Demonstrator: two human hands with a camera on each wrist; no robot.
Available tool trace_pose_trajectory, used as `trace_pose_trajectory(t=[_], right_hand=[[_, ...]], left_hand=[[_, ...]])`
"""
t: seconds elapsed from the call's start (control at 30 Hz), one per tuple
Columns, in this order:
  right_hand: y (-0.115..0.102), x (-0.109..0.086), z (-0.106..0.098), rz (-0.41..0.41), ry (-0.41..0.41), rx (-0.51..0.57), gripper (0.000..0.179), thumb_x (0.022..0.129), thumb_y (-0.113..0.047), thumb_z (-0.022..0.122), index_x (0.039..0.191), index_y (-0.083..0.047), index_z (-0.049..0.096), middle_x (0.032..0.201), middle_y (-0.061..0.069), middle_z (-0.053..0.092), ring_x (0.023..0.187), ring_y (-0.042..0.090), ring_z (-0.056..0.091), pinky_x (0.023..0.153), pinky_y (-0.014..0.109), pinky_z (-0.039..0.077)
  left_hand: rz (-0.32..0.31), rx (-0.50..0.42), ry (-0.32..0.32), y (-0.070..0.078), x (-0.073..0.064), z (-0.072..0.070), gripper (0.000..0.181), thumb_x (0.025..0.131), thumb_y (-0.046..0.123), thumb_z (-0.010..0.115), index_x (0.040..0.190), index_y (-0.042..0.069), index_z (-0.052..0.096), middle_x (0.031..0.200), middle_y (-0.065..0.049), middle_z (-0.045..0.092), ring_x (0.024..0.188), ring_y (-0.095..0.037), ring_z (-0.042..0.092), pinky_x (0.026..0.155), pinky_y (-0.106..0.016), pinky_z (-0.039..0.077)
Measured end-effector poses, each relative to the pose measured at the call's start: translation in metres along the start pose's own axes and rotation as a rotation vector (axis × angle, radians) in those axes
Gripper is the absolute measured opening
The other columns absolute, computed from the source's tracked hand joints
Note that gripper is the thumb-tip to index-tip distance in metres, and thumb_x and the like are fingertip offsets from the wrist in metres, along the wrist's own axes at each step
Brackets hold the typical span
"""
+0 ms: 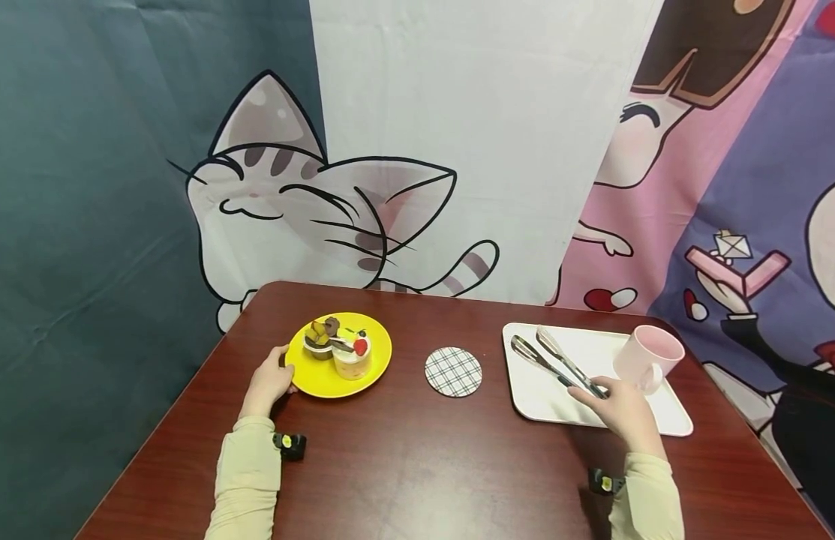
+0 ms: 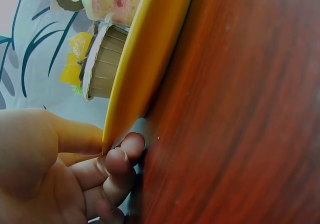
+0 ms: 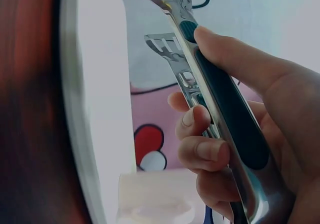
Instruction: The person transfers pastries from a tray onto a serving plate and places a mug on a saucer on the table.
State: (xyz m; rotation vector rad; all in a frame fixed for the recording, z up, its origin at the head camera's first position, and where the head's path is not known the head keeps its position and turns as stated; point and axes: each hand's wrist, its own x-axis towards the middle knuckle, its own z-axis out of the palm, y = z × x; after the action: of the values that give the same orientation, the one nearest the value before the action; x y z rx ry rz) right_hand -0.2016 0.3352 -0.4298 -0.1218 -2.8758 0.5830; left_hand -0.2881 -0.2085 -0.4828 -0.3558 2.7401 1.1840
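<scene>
At the left of the table my left hand [image 1: 268,381] pinches the rim of a yellow plate [image 1: 325,385], thumb on top and fingers beneath. Two small cakes stand on it: a fruit-topped cupcake [image 2: 106,64] in a brown cup, and a pale dessert cup [image 1: 352,363] with a red berry on top. My right hand [image 1: 623,412] holds metal tongs [image 3: 225,109] with dark grip pads, thumb along one arm and fingers curled round the other. The tongs' two ends are spread apart, above a white tray [image 1: 542,401].
A pink mug [image 1: 650,352] stands on the tray, just beyond my right hand. A round checked coaster [image 1: 453,372] lies between plate and tray on the brown wooden table [image 1: 424,465]. A printed cloth [image 1: 485,150] hangs behind the table's far edge.
</scene>
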Motion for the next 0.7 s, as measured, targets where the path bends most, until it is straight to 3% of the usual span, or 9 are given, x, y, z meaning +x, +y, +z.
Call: trace_pose_trajectory(t=[0.17, 0.47, 0.7], right_hand=[[0.01, -0.005, -0.001, 0.021, -0.018, -0.008, 0.053, 0.073, -0.052, 0.063, 0.098, -0.005, 0.066, 0.088, 0.016, 0.067, 0.076, 0.028, 0.061, 0.064, 0.042, 0.044], [0.019, -0.006, 0.004, 0.034, -0.032, -0.018, 0.049, 0.073, -0.052, 0.063, 0.094, -0.008, 0.067, 0.081, 0.012, 0.066, 0.071, 0.023, 0.058, 0.059, 0.035, 0.042], [0.029, -0.006, 0.008, 0.021, -0.082, -0.003, 0.05, 0.075, -0.049, 0.063, 0.098, -0.005, 0.066, 0.088, 0.017, 0.066, 0.077, 0.029, 0.06, 0.068, 0.044, 0.045]], left_hand=[[-0.001, -0.005, -0.006, -0.001, 0.0, 0.0, 0.052, 0.093, 0.016, 0.036, 0.141, 0.006, 0.02, 0.068, -0.006, 0.054, 0.054, -0.013, 0.055, 0.068, -0.03, 0.04], [0.008, -0.009, 0.0, -0.001, -0.001, 0.002, 0.052, 0.092, 0.015, 0.036, 0.141, 0.006, 0.021, 0.066, -0.005, 0.056, 0.054, -0.013, 0.055, 0.066, -0.029, 0.04], [0.0, -0.013, 0.0, -0.001, 0.002, 0.001, 0.052, 0.093, 0.016, 0.036, 0.141, 0.006, 0.02, 0.067, -0.005, 0.055, 0.055, -0.013, 0.055, 0.065, -0.028, 0.041]])
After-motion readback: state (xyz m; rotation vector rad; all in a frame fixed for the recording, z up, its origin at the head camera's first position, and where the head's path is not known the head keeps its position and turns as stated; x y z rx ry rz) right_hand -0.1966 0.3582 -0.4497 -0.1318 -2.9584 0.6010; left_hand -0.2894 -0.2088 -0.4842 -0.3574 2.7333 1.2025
